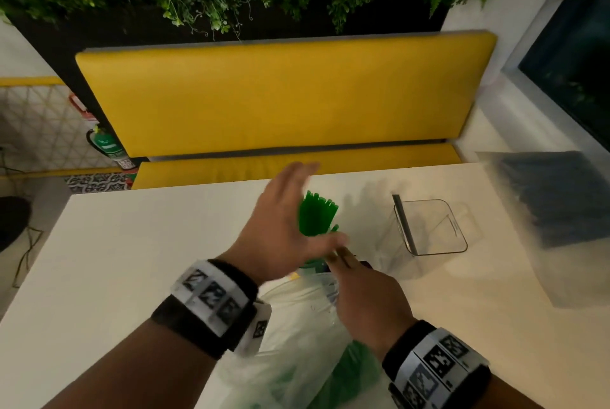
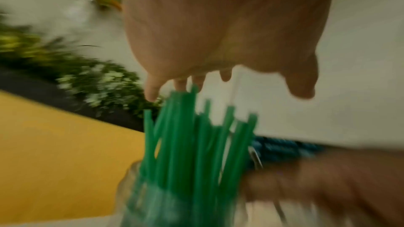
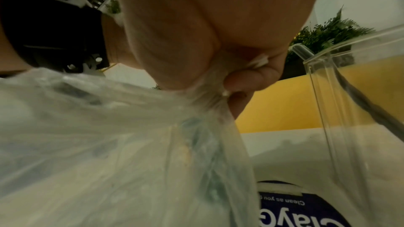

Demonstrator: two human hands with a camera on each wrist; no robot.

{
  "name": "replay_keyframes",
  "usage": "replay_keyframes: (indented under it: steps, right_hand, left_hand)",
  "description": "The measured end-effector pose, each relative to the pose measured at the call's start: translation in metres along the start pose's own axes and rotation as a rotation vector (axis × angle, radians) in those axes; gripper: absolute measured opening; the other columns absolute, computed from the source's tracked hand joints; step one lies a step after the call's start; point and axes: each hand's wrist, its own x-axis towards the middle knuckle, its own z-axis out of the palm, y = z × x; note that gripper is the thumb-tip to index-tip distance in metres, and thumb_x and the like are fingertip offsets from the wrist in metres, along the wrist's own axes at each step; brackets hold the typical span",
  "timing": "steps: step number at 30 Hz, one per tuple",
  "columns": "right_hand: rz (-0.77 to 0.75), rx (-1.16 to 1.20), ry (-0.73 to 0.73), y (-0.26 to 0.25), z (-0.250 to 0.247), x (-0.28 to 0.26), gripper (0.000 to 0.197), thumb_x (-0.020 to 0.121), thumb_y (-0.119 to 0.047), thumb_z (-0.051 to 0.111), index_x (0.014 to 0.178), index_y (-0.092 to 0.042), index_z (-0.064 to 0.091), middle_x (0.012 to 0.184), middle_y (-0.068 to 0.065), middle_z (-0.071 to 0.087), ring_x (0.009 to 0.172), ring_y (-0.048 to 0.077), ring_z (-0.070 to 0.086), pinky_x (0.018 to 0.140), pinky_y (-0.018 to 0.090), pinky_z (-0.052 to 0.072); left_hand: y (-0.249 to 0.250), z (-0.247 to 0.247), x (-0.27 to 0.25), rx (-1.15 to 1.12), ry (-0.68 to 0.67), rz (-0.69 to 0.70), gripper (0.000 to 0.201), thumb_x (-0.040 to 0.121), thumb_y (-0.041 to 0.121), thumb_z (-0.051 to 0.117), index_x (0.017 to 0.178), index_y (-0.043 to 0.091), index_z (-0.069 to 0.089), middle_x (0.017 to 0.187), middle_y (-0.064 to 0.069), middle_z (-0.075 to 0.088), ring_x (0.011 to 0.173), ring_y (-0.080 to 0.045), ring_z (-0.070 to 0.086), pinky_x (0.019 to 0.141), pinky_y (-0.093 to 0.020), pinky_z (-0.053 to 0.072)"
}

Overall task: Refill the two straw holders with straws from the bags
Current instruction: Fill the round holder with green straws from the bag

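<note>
Pinching the bunched neck of the clear plastic bag (image 3: 135, 144), the right hand (image 1: 369, 303) sat low over the white table (image 1: 132, 260). The left hand (image 1: 284, 227) hovered with fingers spread, holding nothing, above green straws (image 2: 192, 144) standing in a clear holder (image 2: 131, 196). The second holder (image 1: 429, 227) stood just right, one dark straw (image 1: 404, 224) inside.

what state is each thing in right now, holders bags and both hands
left hand: open, fingers straight beside the green straws
right hand: pinches the clear bag
near holder: holds upright green straws
square holder: one dark straw only
dark straw bag: lying on the table, untouched
</note>
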Motion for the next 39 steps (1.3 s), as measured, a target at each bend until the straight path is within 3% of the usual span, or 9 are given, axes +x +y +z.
replay_keyframes:
  steps: [3,6,10,21,25,28,31,34,39]
  right_hand:
    - [0.018,0.025,0.022,-0.003,-0.004,-0.004,0.05,0.095,-0.019,0.047,0.142,-0.029,0.033,0.14,-0.005,0.053,0.095,0.015,0.066,0.077,0.028,0.055]
    - [-0.022,0.029,-0.007,-0.001,0.001,-0.002,0.081,0.09,-0.01,0.046,0.152,-0.04,0.003,0.163,-0.01,0.013,0.101,0.014,0.065,0.074,0.033,0.059]
    - [-0.011,0.038,-0.019,-0.001,0.001,-0.001,0.09,0.086,-0.006,0.044,0.152,-0.04,-0.006,0.164,-0.012,-0.001,0.105,0.015,0.064,0.071,0.034,0.06]
    - [-0.017,0.074,-0.024,0.001,0.001,-0.001,0.089,0.087,-0.007,0.046,0.151,-0.043,-0.005,0.165,-0.008,-0.001,0.106,0.016,0.063,0.071,0.034,0.06]
    - [-0.01,0.126,0.001,0.002,-0.005,-0.01,0.088,0.092,-0.018,0.053,0.148,-0.049,-0.007,0.164,-0.006,0.004,0.11,0.017,0.064,0.077,0.032,0.059]
    - [0.003,0.232,0.044,0.005,-0.011,-0.024,0.078,0.091,-0.024,0.055,0.147,-0.046,0.005,0.155,-0.009,0.027,0.108,0.014,0.062,0.08,0.028,0.054]
    - [-0.003,0.29,0.072,0.007,-0.016,-0.042,0.057,0.085,-0.029,0.058,0.13,-0.044,0.026,0.129,-0.012,0.05,0.093,0.015,0.063,0.077,0.032,0.051]
    - [0.036,0.294,0.01,0.001,-0.015,-0.06,0.04,0.08,-0.022,0.064,0.097,-0.039,0.032,0.099,-0.013,0.055,0.08,0.016,0.06,0.073,0.04,0.053]
    - [0.0,0.266,-0.008,-0.007,-0.011,-0.072,0.021,0.09,-0.027,0.053,0.105,-0.034,0.04,0.105,-0.007,0.053,0.089,0.017,0.06,0.082,0.035,0.049]
  left_hand:
    - [0.001,0.029,0.007,0.556,-0.153,0.101,0.085,0.079,0.079,0.047,0.15,0.04,0.024,0.162,0.001,0.023,0.15,-0.026,0.016,0.118,-0.055,0.023]
    - [-0.01,0.034,0.028,0.519,0.01,0.178,0.034,0.09,0.038,0.059,0.121,0.024,0.061,0.122,-0.001,0.063,0.115,-0.029,0.053,0.086,-0.048,0.053]
    - [-0.018,0.017,0.044,0.478,0.18,0.114,0.025,0.088,0.02,0.06,0.112,0.021,0.066,0.101,-0.004,0.064,0.093,-0.029,0.058,0.057,-0.039,0.054]
    - [-0.017,0.018,0.042,0.786,-0.134,0.083,0.033,0.099,0.041,0.039,0.11,0.026,0.067,0.111,-0.001,0.06,0.099,-0.024,0.056,0.079,-0.038,0.051]
    - [0.004,-0.01,0.038,0.656,0.015,0.061,0.035,0.091,0.051,0.051,0.116,0.031,0.067,0.131,-0.004,0.054,0.116,-0.028,0.054,0.092,-0.044,0.049]
    - [0.037,-0.021,-0.006,0.369,0.277,0.285,0.021,0.088,0.037,0.058,0.093,0.02,0.069,0.099,-0.003,0.062,0.088,-0.024,0.06,0.07,-0.034,0.051]
    - [0.058,0.0,-0.066,0.237,-0.072,0.307,0.015,0.092,0.032,0.05,0.08,0.024,0.055,0.077,0.004,0.059,0.068,-0.018,0.056,0.058,-0.03,0.048]
    - [0.048,0.033,-0.104,0.353,-0.432,0.276,0.018,0.098,0.03,0.04,0.096,0.024,0.056,0.091,-0.002,0.065,0.081,-0.024,0.062,0.072,-0.039,0.053]
    - [0.065,-0.009,-0.08,0.033,-0.172,0.203,0.021,0.098,0.033,0.049,0.085,0.028,0.064,0.074,0.01,0.065,0.063,-0.008,0.058,0.062,-0.029,0.052]
